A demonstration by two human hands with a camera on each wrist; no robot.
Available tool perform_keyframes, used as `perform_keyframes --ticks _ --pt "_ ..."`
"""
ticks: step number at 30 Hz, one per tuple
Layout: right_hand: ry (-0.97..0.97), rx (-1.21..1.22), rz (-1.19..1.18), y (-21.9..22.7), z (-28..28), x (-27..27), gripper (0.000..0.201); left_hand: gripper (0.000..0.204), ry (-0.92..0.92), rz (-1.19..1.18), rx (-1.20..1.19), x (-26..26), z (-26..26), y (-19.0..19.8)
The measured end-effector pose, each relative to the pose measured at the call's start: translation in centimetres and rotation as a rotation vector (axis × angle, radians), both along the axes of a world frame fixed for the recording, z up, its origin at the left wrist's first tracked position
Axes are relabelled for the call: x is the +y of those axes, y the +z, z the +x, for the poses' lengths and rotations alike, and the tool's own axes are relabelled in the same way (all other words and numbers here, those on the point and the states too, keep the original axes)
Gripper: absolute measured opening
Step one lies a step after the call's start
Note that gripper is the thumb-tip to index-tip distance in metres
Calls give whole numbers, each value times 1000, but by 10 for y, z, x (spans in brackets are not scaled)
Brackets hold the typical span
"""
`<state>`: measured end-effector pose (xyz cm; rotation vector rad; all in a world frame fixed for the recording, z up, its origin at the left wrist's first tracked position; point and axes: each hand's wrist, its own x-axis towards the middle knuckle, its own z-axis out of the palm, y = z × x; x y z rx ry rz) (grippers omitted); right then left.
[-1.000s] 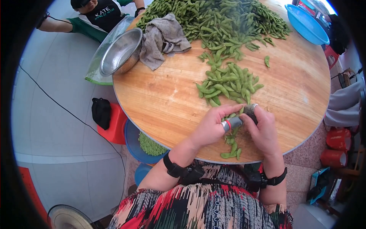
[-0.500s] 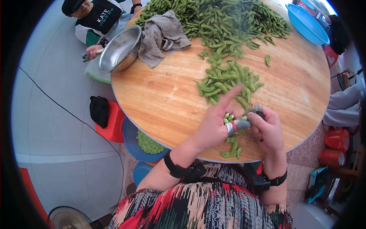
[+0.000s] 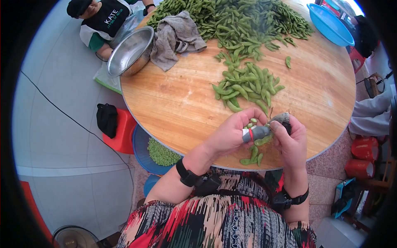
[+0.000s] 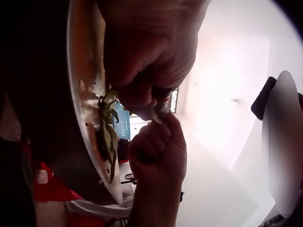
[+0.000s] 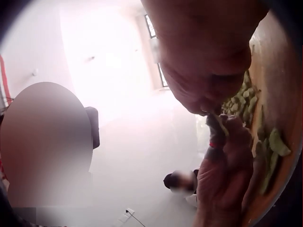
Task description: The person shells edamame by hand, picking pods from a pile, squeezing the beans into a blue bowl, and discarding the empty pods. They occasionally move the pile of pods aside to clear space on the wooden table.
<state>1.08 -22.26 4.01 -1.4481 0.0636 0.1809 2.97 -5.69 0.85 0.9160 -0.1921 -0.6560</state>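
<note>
Near the table's front edge my left hand (image 3: 225, 132) and right hand (image 3: 294, 144) meet over a green edamame pod (image 3: 264, 140). Grey wrapping with a red band covers my left thumb (image 3: 257, 133), which presses the pod. Several shelled beans (image 3: 249, 124) sit in the curled fingers of that hand. A worn grey cover (image 3: 282, 119) is on my right index finger, and the right thumb pinches the pod against it. In the right wrist view, the pod (image 5: 222, 125) shows between the two hands. A few loose pods (image 3: 251, 157) lie just below them.
A small pile of pods (image 3: 248, 87) lies beyond my hands, with a large heap (image 3: 240, 20) behind. A metal colander (image 3: 131, 51) and grey cloth (image 3: 175, 39) sit at the left edge. A blue basin of beans (image 3: 142, 151) stands below; a blue basket (image 3: 331, 25) is far right.
My left index finger straightened out, then curled back in around the beans. Both hands came together on a pod. The other person's hand beside the colander appeared, then went out of sight behind it.
</note>
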Motion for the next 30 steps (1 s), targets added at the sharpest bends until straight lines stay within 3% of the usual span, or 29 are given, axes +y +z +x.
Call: perform_keyframes --ticks 4,8,10,16,17,19,20,22,23,24,26,27,28,30 --pt "2 -157 -215 0 -4 -1 11 17 56 281 -188 -1 -4 3" --pt "-39 -274 -342 -5 -7 2 12 14 142 366 -390 -9 -7 -2" --pt "-49 -281 -358 -4 -9 5 12 20 317 720 -863 -11 -11 6" --pt "-74 -542 -638 0 -5 18 14 21 525 874 -980 -13 -21 2" --pt "-76 -303 -385 -1 -2 17 13 21 526 874 -977 -10 -22 3" --pt "-10 112 193 -1 4 6 11 21 204 327 -44 3 -23 18" --pt "-3 109 192 -1 7 2 11 21 211 326 -46 10 -22 16" --pt "13 90 552 -1 12 -5 9 23 313 112 7 26 -22 10" --pt "15 90 551 -3 13 -11 9 22 395 143 -31 38 -27 12" --pt "275 -96 148 -8 13 -18 11 22 477 175 -69 54 -35 15" --pt "759 -457 -680 -14 12 -26 15 21 812 264 -169 88 -55 22" --pt "923 -319 -681 -2 12 -26 18 22 999 264 -169 108 -61 21" --pt "937 -320 -678 -3 12 -22 18 22 1192 267 -162 131 -69 16" --pt "483 -241 -451 -5 7 -8 20 24 1375 406 -293 187 -90 -10"
